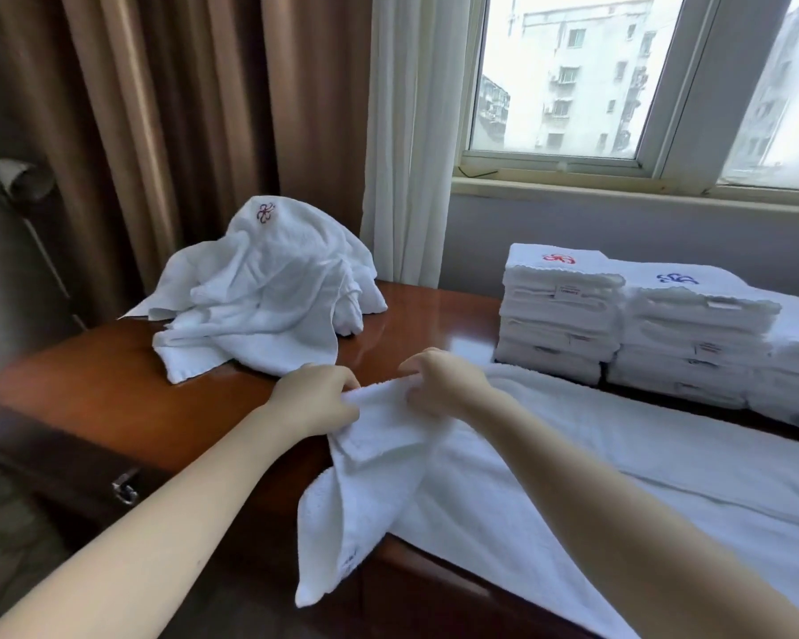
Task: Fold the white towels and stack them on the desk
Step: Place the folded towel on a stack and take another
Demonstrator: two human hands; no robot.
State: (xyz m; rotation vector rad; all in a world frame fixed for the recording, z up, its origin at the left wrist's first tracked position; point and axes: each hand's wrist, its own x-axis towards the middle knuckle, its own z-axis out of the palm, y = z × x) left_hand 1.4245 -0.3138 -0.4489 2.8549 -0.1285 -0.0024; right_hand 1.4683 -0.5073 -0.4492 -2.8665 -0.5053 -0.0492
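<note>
Now our left hand and right hand each pinch the white towel's top edge. Unfolded towels lie far left on the desk, folded stacks far right.

My bare forearms reach forward from the lower corners and draw in toward each other. My left hand and right hand sit close together, knuckles up, fingers curled. Each pinches the bunched upper edge of the white towel.
</note>
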